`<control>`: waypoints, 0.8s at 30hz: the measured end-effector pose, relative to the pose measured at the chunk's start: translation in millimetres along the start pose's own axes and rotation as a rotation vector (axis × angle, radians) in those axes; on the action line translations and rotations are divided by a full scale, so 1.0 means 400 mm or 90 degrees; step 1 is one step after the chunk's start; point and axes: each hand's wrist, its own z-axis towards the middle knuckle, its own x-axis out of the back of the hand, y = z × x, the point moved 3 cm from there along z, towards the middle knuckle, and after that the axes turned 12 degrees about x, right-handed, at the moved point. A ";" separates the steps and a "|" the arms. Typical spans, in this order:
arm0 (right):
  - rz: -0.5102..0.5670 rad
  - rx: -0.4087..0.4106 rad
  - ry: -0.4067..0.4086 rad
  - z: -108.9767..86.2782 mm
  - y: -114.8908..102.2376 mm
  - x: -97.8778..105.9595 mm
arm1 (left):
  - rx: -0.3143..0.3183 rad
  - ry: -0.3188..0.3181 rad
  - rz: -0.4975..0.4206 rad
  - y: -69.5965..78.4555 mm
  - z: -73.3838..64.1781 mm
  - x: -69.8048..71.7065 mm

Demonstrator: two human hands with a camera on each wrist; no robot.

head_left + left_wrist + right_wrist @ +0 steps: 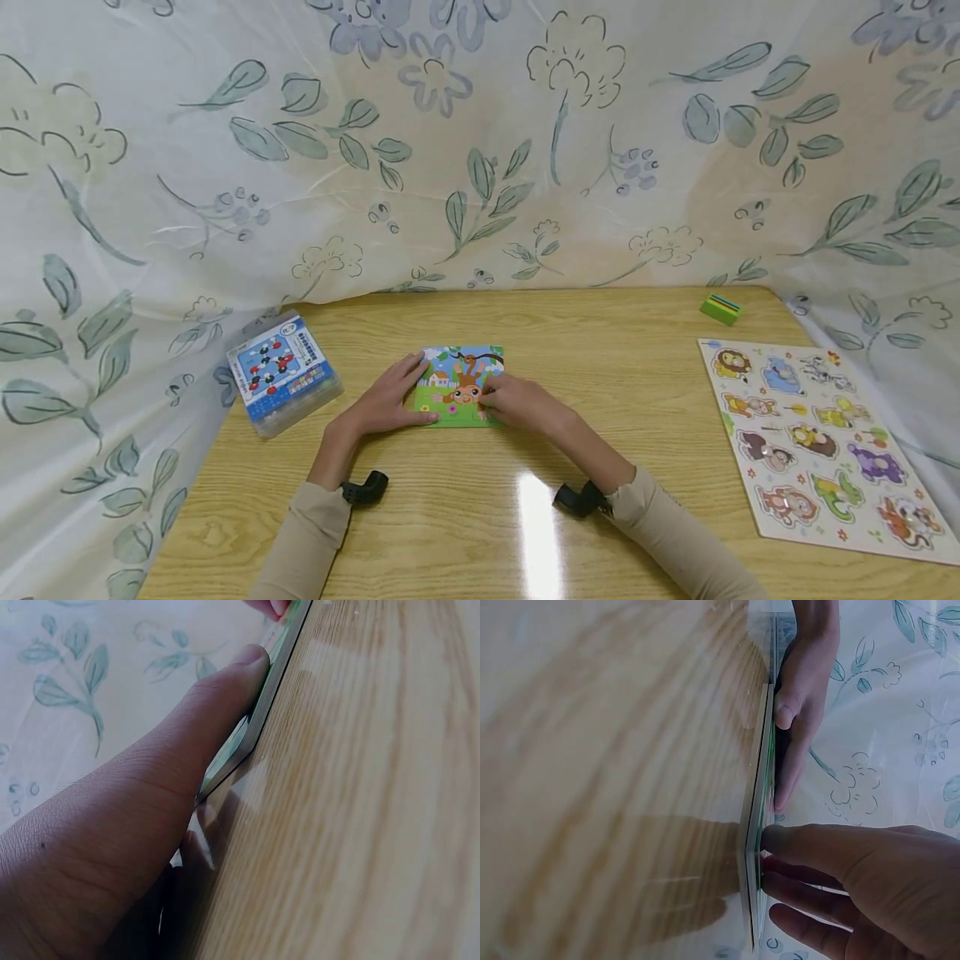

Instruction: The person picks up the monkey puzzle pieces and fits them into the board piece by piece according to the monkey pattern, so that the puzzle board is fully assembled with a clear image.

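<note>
A small square jigsaw puzzle [442, 392] with a cartoon monkey, a house and green grass lies flat on the table. My left hand [386, 400] spreads around its left side, with the thumb resting over the near edge. In the left wrist view that thumb [232, 679] lies along the board's rim. My right hand [521, 402] covers part of the puzzle's right side, its bent fingertips touching the picture. Seen from the right wrist, thumb [784, 838] and fingers meet the board's face close together; whether a loose piece is between them is hidden.
To the left stands a clear plastic case [285, 375] with a blue molecule-picture label. A large animal peg puzzle board [720, 367] lies on the right. Behind it sits a small green block [722, 310] with coloured sticks. A floral curtain [480, 167] hangs along the table's back.
</note>
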 end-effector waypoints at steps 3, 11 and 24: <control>-0.003 0.004 -0.002 -0.002 -0.003 0.003 | 0.002 -0.001 -0.001 0.001 0.000 0.000; -0.025 0.008 -0.014 -0.003 -0.002 -0.003 | 0.002 -0.001 0.000 0.008 -0.001 0.003; 0.122 -0.025 0.004 -0.004 0.031 -0.021 | -0.002 0.006 0.002 0.009 -0.001 0.001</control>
